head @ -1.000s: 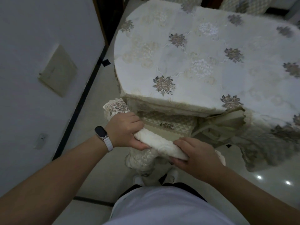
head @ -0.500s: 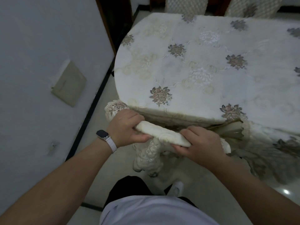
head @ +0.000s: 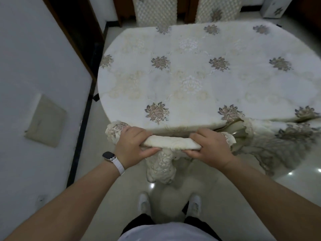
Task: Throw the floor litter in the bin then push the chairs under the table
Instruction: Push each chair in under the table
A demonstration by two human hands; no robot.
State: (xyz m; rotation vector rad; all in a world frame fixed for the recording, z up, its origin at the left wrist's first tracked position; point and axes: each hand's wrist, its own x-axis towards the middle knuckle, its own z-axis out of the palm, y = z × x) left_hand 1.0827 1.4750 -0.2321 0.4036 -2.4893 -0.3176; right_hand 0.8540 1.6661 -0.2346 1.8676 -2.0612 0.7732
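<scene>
A chair (head: 171,143) with a cream lace cover stands right against the near edge of the oval table (head: 191,80), its seat hidden under the flowered tablecloth. My left hand (head: 133,145) grips the left end of the chair's top rail. My right hand (head: 211,148) grips the right end. Only the rail and the hanging back cover show. No litter or bin is visible.
A white wall with a dark skirting runs close along the left. Two more covered chairs (head: 155,11) stand at the table's far side. The tablecloth hangs low at the right (head: 278,141). My feet are on the glossy tile floor behind the chair.
The chair has moved forward toward the table, so its seat is under the tabletop now. Both hands kept their grip on the rail and I stepped closer.
</scene>
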